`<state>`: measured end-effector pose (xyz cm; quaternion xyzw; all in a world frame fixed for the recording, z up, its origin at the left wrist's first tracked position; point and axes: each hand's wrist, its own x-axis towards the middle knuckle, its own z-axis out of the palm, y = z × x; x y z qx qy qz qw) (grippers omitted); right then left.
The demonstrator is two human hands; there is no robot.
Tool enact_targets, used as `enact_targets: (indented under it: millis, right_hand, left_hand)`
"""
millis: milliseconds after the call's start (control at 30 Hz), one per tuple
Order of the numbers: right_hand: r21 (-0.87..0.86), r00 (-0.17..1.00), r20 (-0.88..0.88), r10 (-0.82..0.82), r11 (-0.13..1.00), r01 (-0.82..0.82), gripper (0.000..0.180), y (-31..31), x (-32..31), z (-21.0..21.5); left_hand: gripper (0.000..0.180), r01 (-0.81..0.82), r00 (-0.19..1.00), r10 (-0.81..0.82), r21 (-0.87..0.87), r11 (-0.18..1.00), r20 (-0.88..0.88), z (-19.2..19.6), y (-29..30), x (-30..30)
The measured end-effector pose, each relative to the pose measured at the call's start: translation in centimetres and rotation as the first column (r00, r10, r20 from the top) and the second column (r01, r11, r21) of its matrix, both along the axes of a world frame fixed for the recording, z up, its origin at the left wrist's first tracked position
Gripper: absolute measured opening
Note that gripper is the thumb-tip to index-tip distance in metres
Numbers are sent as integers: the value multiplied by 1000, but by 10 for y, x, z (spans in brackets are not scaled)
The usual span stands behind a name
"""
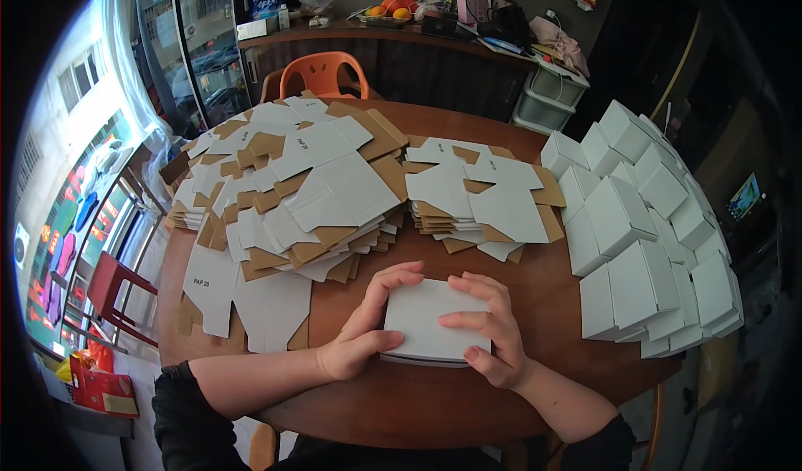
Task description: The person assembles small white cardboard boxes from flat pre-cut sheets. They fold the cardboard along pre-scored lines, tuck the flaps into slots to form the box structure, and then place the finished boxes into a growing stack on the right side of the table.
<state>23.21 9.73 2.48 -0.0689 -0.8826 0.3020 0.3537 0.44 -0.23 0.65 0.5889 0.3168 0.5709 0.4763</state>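
A white cardboard box (418,316), folded into shape with its lid down, lies on the table close in front of me. My left hand (368,325) grips its left side, fingers round the far corner and thumb on the near left edge. On the right side, my right hand (489,325) holds the box too, its fingers over the lid and right edge. The box's right side is partly hidden by that hand. Beyond the box lie a large pile of flat white-and-brown box blanks (334,191) and a smaller stack of blanks (476,187).
Folded white boxes (622,220) are heaped high along the right of the wooden table (368,396). A loose flat blank (271,308) lies at the left edge. Behind the table stand an orange chair (324,72) and a cluttered counter (351,32); a dark red chair (117,291) is at left.
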Motion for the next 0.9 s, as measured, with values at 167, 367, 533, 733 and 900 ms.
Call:
enact_targets:
  millis: [167,367,533,733,900]
  right_hand:
    - [36,1000,6,26,999,-26,39,1,1,-2]
    - [49,998,32,55,997,-57,34,5,3,-2]
    - [92,999,25,45,995,-47,48,5,1,-1]
    - [122,996,63,58,990,-65,49,7,0,6]
    - [70,992,74,98,992,-103,50,4,-1,15]
  left_hand:
    - [75,0,999,1,-23,1000,44,0,-2,0]
    - [77,17,1000,-17,10,1000,-17,-1,0,-3]
    - [76,43,999,-42,-22,999,25,0,1,-4]
    - [76,36,999,-36,-59,998,7,2,2,-3]
    - [76,31,999,-32,-58,998,-10,2,1,-3]
